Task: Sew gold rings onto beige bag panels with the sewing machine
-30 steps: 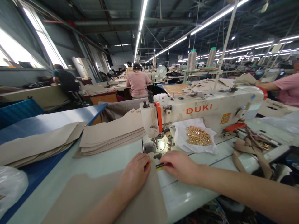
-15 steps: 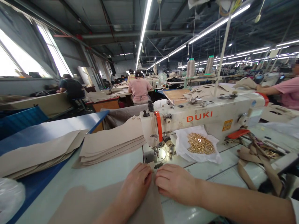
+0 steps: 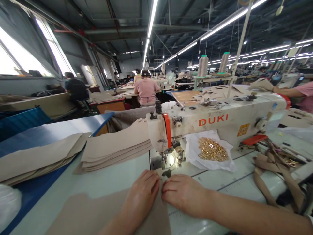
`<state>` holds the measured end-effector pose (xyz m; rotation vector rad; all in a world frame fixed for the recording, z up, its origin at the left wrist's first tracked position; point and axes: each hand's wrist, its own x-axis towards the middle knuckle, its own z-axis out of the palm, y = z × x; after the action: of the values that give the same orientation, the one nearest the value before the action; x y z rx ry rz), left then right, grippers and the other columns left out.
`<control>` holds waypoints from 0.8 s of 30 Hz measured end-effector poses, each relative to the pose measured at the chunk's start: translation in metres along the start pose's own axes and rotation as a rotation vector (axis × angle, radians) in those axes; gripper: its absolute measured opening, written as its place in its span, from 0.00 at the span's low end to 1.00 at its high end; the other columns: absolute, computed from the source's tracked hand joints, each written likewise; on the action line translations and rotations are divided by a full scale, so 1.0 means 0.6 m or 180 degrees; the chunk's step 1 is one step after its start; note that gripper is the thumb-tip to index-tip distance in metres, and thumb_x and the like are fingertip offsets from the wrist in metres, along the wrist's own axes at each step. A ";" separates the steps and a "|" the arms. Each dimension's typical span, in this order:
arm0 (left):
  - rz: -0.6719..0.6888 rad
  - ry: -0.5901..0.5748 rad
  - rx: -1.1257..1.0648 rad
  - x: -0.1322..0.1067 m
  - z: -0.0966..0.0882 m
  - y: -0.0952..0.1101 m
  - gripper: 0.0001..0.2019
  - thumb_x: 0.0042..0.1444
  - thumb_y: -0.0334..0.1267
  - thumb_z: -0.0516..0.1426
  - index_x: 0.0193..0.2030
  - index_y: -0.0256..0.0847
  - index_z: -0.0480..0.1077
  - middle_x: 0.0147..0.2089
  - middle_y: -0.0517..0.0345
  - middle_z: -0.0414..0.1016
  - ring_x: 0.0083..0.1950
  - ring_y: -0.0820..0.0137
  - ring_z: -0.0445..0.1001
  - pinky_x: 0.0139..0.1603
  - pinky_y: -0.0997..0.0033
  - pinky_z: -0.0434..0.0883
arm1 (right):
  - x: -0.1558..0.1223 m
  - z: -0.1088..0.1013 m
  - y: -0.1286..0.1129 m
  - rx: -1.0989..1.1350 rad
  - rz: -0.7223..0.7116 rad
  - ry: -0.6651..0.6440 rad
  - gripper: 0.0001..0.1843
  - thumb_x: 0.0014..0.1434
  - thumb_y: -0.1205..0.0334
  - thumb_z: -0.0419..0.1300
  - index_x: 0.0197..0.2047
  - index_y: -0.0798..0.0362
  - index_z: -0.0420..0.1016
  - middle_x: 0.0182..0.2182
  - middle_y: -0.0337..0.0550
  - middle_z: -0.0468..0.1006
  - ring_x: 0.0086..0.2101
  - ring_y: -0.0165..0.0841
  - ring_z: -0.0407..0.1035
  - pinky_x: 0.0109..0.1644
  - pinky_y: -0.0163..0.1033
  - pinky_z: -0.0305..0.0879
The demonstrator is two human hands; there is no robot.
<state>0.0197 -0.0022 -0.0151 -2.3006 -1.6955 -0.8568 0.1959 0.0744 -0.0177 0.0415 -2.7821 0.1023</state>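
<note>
A beige fabric panel (image 3: pixel 93 212) lies on the pale green table in front of the sewing machine (image 3: pixel 234 111). My left hand (image 3: pixel 143 191) rests over the panel, fingers curled and closed on its upper edge. Close beside it, my right hand (image 3: pixel 184 194) has its fingertips bent together at the same edge; its grip is partly hidden. A small beige fabric end (image 3: pixel 159 172) sticks out between the hands toward the needle plate (image 3: pixel 170 160). The presser foot is just beyond the fingertips, apart from them.
Stacked beige panels (image 3: pixel 114 150) lie left of the machine head, with another stack (image 3: pixel 39 156) farther left. Gold metal rings (image 3: pixel 212 149) sit on white wrapping (image 3: pixel 192 153) under the machine arm. Beige straps (image 3: pixel 266 163) hang at the right. Other people work farther back.
The view has shifted slightly, so the machine and gold rings appear a little farther right. Both hands stay at the panel's edge with almost no change.
</note>
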 end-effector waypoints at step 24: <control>-0.0125 -0.0134 -0.0203 -0.005 -0.008 0.009 0.08 0.58 0.26 0.50 0.36 0.40 0.70 0.36 0.56 0.75 0.39 0.67 0.73 0.41 0.66 0.74 | 0.015 -0.018 -0.004 -0.0704 0.0125 0.0006 0.04 0.62 0.65 0.57 0.38 0.56 0.72 0.36 0.44 0.73 0.40 0.36 0.65 0.47 0.41 0.63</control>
<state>0.0223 -0.0086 -0.0117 -2.3497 -1.7611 -0.8887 0.1910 0.0727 -0.0045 -0.0688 -2.7752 -0.1953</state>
